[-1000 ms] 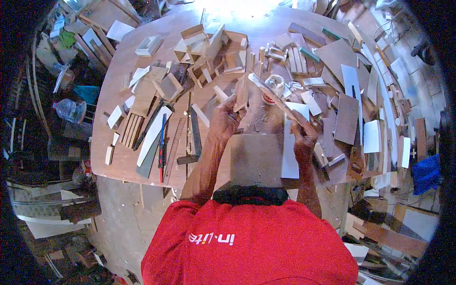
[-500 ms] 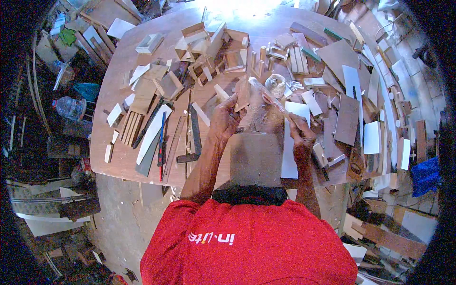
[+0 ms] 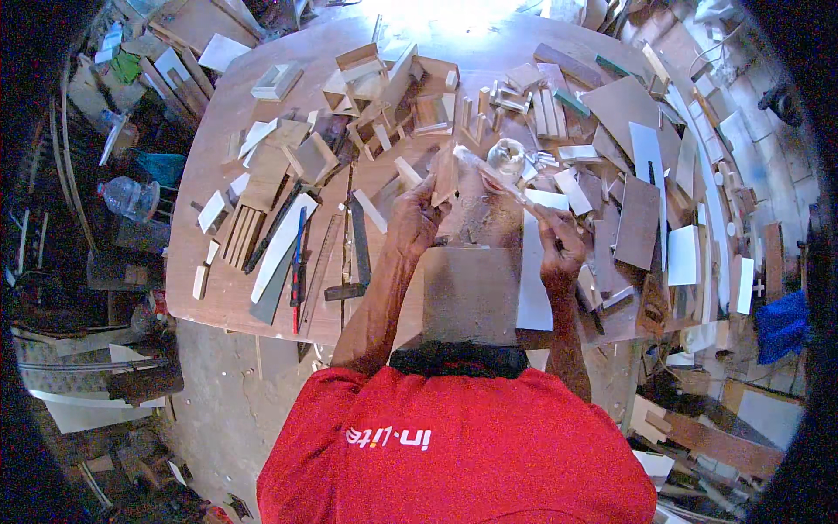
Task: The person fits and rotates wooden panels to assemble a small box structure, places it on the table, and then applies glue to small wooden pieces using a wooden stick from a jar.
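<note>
My left hand (image 3: 416, 217) grips a small brown wooden piece (image 3: 446, 177), held raised above the table. In my right hand (image 3: 560, 240) is a long thin stick (image 3: 499, 182) smeared with something whitish. Its pale far end lies close to the upper right edge of the wooden piece; I cannot tell whether the two touch. Just beyond the stick stands a round pot (image 3: 506, 155) with white stuff about its rim. Below my hands a flat brown board (image 3: 470, 293) lies at the table's near edge, beside a long white strip (image 3: 534, 288).
Small wooden frames and boxes (image 3: 360, 79) crowd the far middle of the table (image 3: 196, 288). A red and blue cutter-like tool (image 3: 298, 271), a ruler (image 3: 326, 262) and a dark try square (image 3: 356, 262) lie left. Brown and white panels (image 3: 637, 218) cover the right side.
My right hand has shifted slightly right and nearer to me, drawing the stick with it. The stick's far end has moved a little closer to the wooden piece. My left hand has barely moved.
</note>
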Tool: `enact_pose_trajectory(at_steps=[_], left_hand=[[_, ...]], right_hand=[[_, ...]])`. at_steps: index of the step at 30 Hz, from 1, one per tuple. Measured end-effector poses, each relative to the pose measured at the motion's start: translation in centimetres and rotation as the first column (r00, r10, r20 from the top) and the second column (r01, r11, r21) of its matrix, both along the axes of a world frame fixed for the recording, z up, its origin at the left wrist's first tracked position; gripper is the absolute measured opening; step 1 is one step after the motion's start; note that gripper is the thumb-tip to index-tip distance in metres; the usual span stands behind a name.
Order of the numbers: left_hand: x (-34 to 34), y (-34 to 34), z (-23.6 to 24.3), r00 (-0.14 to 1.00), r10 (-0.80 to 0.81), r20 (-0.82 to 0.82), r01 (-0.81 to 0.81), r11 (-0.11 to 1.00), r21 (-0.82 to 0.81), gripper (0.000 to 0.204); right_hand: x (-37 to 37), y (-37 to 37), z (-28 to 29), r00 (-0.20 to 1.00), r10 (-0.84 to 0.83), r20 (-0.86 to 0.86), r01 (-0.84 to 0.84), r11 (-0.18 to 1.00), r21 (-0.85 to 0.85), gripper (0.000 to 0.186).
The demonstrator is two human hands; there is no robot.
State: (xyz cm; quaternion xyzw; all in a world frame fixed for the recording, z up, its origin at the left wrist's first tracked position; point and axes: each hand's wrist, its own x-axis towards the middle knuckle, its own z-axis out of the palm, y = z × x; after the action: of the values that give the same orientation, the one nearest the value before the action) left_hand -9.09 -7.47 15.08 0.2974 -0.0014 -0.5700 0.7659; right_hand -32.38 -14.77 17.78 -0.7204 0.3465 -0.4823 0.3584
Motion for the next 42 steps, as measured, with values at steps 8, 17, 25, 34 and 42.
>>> enact_pose_trajectory(at_steps=[8,17,25,34,42], left_hand=[[-0.6,-0.1,0.3,0.924,0.072,0.376,-0.086,0.996,0.02,0.02],[-0.2,-0.4,1.4,0.995,0.03,0.098,-0.034,0.998,0.045,0.018],[-0.5,-1.0,1.6,0.997,-0.003,-0.079,0.001,1.0,-0.027,0.017],[-1.0,-0.3,2.0,0.993,-0.017,-0.12,0.016,1.0,-0.007,0.017],[-0.9,0.0,1.2,0.99,-0.07,-0.121,0.066,0.997,-0.031,0.018]], right_hand=[[-0.6,-1.1,1.4,1.0,0.024,-0.015,-0.025,0.998,-0.052,0.02],[-1.1,-0.9,0.8,0.991,0.133,-0.025,-0.129,0.983,0.133,0.02],[0.0,-0.6,0.9,0.999,0.04,0.01,-0.04,0.999,-0.018,0.02],[0.3,-1.5,0.3,0.997,-0.039,-0.06,0.023,0.968,-0.25,0.021],[0.4,-2.0,-1.3,0.99,-0.11,0.083,0.105,0.992,0.067,0.02]])
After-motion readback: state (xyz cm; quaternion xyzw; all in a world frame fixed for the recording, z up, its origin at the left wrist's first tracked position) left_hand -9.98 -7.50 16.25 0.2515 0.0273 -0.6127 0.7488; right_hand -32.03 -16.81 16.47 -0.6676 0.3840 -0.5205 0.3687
